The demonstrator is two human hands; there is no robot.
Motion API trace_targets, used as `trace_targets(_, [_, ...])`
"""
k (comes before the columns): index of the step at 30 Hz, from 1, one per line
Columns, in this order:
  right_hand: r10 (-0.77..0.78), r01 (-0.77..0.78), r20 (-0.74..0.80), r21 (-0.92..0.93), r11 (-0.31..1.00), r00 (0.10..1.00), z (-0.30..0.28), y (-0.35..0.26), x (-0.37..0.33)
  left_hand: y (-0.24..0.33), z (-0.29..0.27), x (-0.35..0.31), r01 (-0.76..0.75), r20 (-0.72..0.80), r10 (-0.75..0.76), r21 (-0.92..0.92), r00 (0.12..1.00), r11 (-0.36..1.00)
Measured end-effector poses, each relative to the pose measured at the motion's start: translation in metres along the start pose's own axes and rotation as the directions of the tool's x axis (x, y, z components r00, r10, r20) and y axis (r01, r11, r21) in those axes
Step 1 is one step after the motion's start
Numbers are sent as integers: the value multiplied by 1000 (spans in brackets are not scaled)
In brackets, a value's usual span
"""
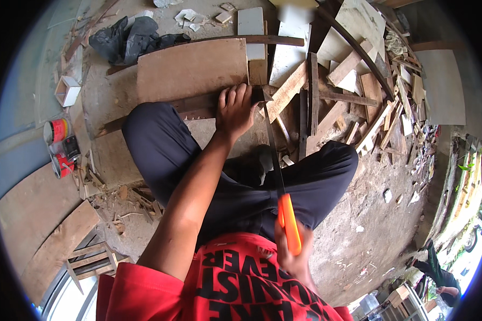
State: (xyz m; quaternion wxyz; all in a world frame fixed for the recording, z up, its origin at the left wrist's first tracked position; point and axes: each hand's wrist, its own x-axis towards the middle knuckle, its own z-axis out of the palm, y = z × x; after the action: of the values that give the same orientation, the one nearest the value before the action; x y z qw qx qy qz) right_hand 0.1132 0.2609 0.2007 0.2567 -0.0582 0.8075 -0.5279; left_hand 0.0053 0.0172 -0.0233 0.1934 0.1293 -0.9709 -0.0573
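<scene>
My right hand [295, 254] is closed round the orange handle of a handsaw [287, 219]. The narrow dark blade runs forward from my lap, and its far end lies at the right end of a dark wooden plank [198, 104]. My left hand [234, 112] grips that plank close to the blade, fingers curled over its far edge and thumb toward the saw. The plank lies crosswise beyond my bent knees, at a slight slant. Just beyond it lies a wide brown board [193, 69].
Scrap wood [359, 107] is heaped at the far right, next to pale panels. Black plastic bags [136, 40] lie at the far left. Red cans [61, 150] and a small white box [68, 91] stand at left. Another person [439, 275] is at the lower right.
</scene>
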Motion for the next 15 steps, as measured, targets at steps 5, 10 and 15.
trace_targets(5, [-9,9,8,13,1000,1000,67,-22,102,-3,-16,0,-76,76,68,104,995,992])
trace_targets(10, [-59,59,-18,-2,998,998,67,30,86,0,6,3,-58,-128,66,60,990,996])
trace_targets(15, [-32,31,-33,-40,999,999,39,37,90,0,3,6,-48,-122,52,29,991,998])
